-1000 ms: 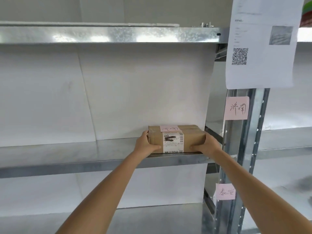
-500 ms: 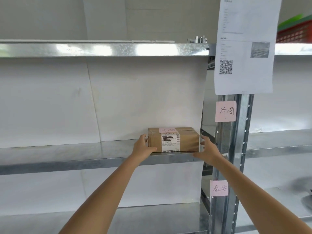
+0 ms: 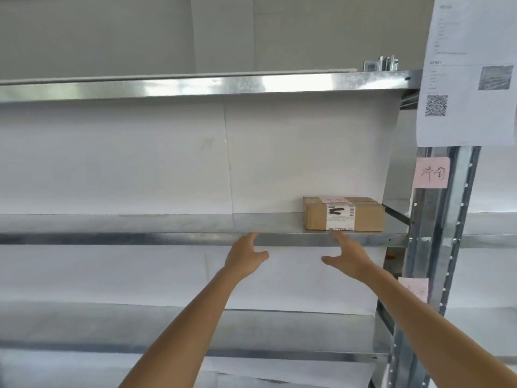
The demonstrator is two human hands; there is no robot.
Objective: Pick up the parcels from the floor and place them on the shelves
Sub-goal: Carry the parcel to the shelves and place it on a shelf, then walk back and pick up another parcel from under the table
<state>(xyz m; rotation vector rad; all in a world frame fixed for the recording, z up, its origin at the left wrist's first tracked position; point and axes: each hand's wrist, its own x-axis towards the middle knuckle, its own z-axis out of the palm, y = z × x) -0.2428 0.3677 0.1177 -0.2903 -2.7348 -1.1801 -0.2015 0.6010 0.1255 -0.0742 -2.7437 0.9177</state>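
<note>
A: What fills your view?

B: A metal rack. Your middle shelf (image 3: 167, 238) runs straight across the frame at mid-height, an upper shelf (image 3: 195, 85) crosses above it, and a lower shelf (image 3: 251, 352) crosses near the bottom. White backing sheets hang behind each level. The rack's upright post (image 3: 436, 247) stands at the right edge.

A: What's on that post?

B: A printed sheet (image 3: 467, 74) with a square code sits at the upper right. Below it is a pink note (image 3: 432, 172) with handwriting, and a second pink note (image 3: 414, 288) lower down, partly behind your right forearm.

A: Where is the parcel?

B: The parcel (image 3: 343, 214), a brown cardboard box with a white label on its front and a pink slip on top, lies flat on the middle shelf at its right end, just beside the post, in the right-centre of the frame.

A: And your hands?

B: Both are empty. Your left hand (image 3: 244, 260) is in front of the shelf edge, left of the parcel, fingers loosely spread. Your right hand (image 3: 348, 257) is just under the parcel's front, fingers apart, fingertips near the shelf lip; whether they touch it, you can't tell.
</note>
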